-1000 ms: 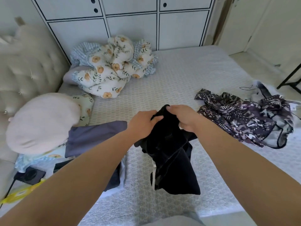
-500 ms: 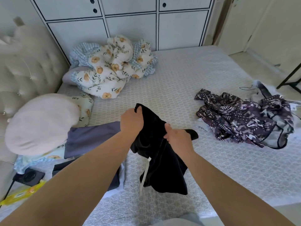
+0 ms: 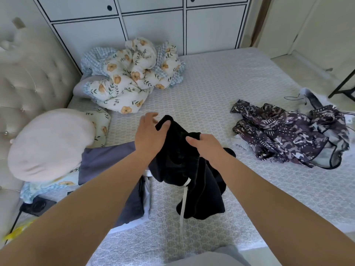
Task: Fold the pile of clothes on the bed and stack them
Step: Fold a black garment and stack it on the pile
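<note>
A black garment (image 3: 192,177) with a white drawstring hangs above the bed (image 3: 221,87) in front of me. My left hand (image 3: 148,134) pinches its top edge with the thumb, the other fingers spread behind the cloth. My right hand (image 3: 206,148) grips the same edge a little to the right. A crumpled pile of purple patterned clothes (image 3: 284,133) lies on the right of the bed. A folded grey-blue garment (image 3: 113,166) lies at the left on top of other folded pieces, partly hidden by my left forearm.
A floral quilt (image 3: 132,77) is bunched at the head of the bed beside white cabinets (image 3: 153,27). A pink round cushion (image 3: 50,143) and a tufted headboard (image 3: 25,79) stand at the left. A black device (image 3: 38,206) lies near the bed's left edge.
Both hands have drawn apart along the garment's top edge and shifted left. The left hand's fingers have opened out while its thumb keeps the cloth.
</note>
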